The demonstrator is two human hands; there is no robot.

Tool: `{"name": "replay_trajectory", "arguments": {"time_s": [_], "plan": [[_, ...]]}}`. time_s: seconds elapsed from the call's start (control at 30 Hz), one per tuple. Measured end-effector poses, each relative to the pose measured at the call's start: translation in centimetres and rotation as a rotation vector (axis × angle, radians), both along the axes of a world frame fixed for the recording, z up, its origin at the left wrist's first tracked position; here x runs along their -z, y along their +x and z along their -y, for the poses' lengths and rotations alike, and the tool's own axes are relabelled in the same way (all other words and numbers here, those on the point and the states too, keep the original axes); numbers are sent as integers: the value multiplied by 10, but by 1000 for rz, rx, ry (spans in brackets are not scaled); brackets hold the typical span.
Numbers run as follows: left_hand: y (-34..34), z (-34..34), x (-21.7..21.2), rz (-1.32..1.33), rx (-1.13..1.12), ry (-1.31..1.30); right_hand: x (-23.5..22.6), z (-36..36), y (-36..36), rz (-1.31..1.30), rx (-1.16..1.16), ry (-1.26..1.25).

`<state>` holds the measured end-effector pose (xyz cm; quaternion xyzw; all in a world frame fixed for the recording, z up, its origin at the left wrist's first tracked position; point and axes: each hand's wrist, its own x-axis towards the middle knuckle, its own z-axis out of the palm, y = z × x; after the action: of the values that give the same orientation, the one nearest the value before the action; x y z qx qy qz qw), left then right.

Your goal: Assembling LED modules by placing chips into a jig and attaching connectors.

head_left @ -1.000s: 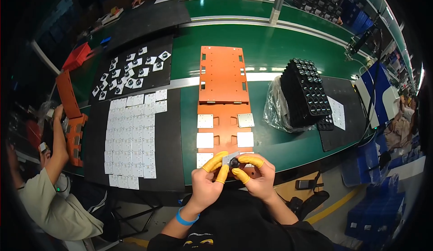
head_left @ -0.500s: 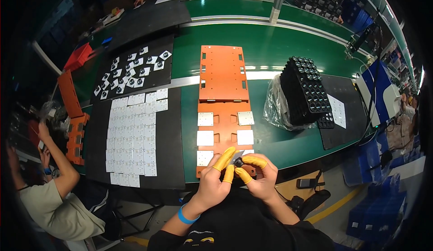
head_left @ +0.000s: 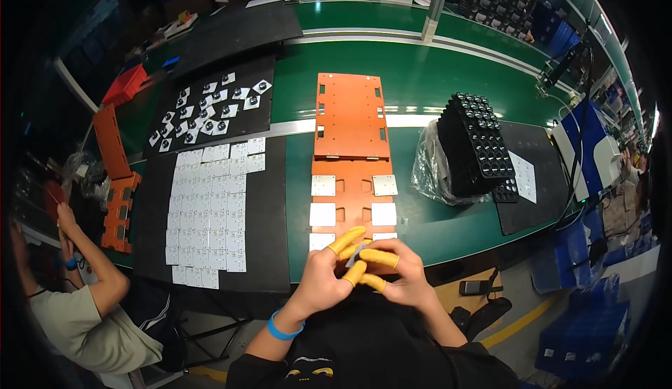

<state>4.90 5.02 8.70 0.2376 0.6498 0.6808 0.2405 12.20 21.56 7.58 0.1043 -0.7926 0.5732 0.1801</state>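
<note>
Plate, small and grey, sits tilted in the gripping fingers of your left hand; your right hand meets its right side — grip unclear, long axis hidden — and the orange fixture stretches beyond both.

The bench carries mats and an orange fixture.
</note>
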Motion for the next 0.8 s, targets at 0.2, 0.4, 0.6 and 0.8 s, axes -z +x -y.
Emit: {"name": "replay_trajectory", "arguments": {"time_s": [0.2,0.4,0.6,0.8], "plan": [[0,-3,6,91,30,124,20,4,4,257,23,-725],[-2,-8,2,-49,-32,18,27,-13,6,334,-54,-764],[-71,0,19,-696,-343,-442,45,-58,7,155,278,-752],[-127,-2,61,-430,-403,-621,77,-95,8,173,467,-787]]}}
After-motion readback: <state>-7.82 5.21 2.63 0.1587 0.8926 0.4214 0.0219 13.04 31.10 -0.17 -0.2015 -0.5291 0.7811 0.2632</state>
